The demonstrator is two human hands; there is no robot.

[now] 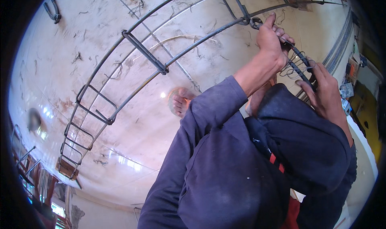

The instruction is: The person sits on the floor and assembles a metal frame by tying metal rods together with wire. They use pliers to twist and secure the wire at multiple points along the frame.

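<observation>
My left hand (271, 40) is closed around the head end of a pair of black-handled pincers (298, 71), thumb pointing up. My fingers hide the jaws. My right hand (325, 93) grips the far ends of the two handles, which stand apart. Several thin tie wires (290, 73) loop loosely between and beside the handles. Just beyond my left thumb, a dark ring-shaped piece (255, 23) sits at a joint of a long rebar cage (146, 54). The cage has long bars and rectangular stirrups, and curves across the floor to the left.
Another pair of pincers (53, 11) lies at the far left on the pale tiled floor (140, 132). Wire scraps (77, 57) are scattered about. A wooden block (67, 168) lies under the cage's near-left end. Long thin bars (341, 42) run along the right. My bare foot (181, 102) rests beside the cage.
</observation>
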